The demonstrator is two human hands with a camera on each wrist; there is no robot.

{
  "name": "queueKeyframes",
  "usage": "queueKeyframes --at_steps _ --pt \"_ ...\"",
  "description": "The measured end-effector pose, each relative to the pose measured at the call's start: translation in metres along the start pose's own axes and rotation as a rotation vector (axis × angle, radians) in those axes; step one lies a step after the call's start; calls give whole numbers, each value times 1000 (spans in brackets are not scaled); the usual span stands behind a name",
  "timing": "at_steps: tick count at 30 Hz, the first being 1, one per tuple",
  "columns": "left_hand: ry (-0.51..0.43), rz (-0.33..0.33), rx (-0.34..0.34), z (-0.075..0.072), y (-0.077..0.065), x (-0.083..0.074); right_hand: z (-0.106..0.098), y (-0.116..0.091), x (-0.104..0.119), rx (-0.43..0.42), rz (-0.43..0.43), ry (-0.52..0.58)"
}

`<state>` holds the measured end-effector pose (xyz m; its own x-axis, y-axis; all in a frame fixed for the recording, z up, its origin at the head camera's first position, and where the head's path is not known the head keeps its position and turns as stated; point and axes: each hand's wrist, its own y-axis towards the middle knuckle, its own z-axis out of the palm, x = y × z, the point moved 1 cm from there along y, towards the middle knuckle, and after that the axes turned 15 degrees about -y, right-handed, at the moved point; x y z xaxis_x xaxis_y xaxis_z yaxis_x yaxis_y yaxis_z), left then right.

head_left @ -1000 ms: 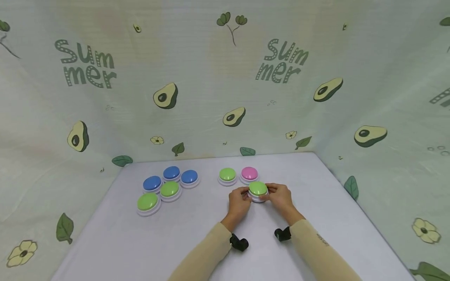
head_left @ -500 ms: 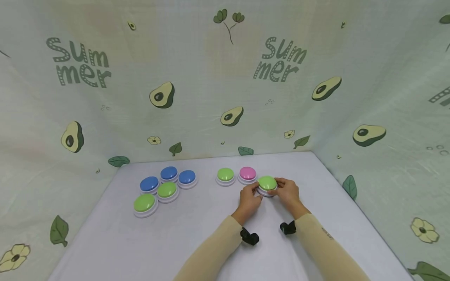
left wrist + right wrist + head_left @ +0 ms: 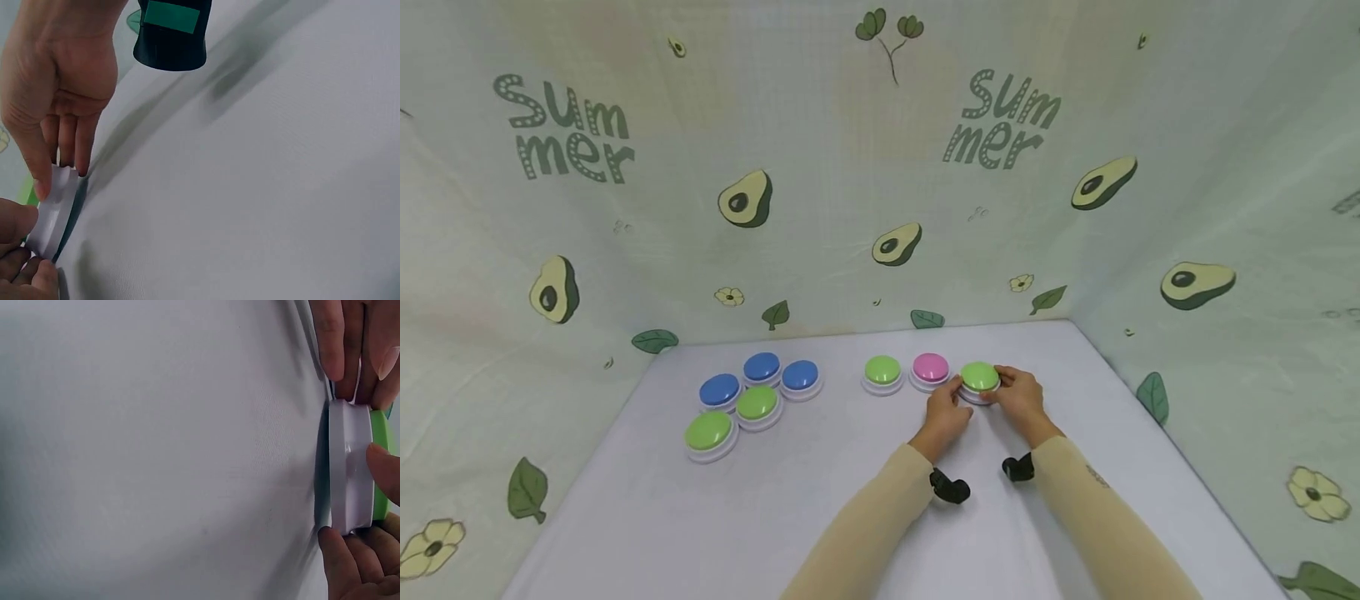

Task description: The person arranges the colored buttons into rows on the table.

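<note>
A green-topped push button (image 3: 980, 377) with a white base is at the right end of the back row, on or just above the table; I cannot tell which. My right hand (image 3: 1021, 400) grips it, thumb on the near side and fingers beyond. My left hand (image 3: 946, 417) touches its left side with the fingertips, thumb standing apart in the head view. In the right wrist view the white base (image 3: 350, 469) is between both hands' fingers. Left of it stand a pink button (image 3: 931, 367) and another green button (image 3: 882, 369).
On the left of the white table (image 3: 760, 517) several buttons cluster: blue ones such as the blue button (image 3: 800, 374), plus two green ones, the front one a green button (image 3: 708, 431). A printed cloth (image 3: 820, 125) hangs behind and at the sides.
Both hands have moved right and away from the person with the green button, bringing it from in front of the pink button to its right. The left thumb has come off it.
</note>
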<state>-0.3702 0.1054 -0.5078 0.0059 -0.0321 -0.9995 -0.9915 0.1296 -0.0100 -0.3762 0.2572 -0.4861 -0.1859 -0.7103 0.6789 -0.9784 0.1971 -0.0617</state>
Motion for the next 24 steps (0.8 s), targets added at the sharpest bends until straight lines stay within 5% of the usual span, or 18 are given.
queueKeyframes --at_steps 24 --pt "-145 -53 -21 14 20 1 -1 27 -9 3 -19 20"
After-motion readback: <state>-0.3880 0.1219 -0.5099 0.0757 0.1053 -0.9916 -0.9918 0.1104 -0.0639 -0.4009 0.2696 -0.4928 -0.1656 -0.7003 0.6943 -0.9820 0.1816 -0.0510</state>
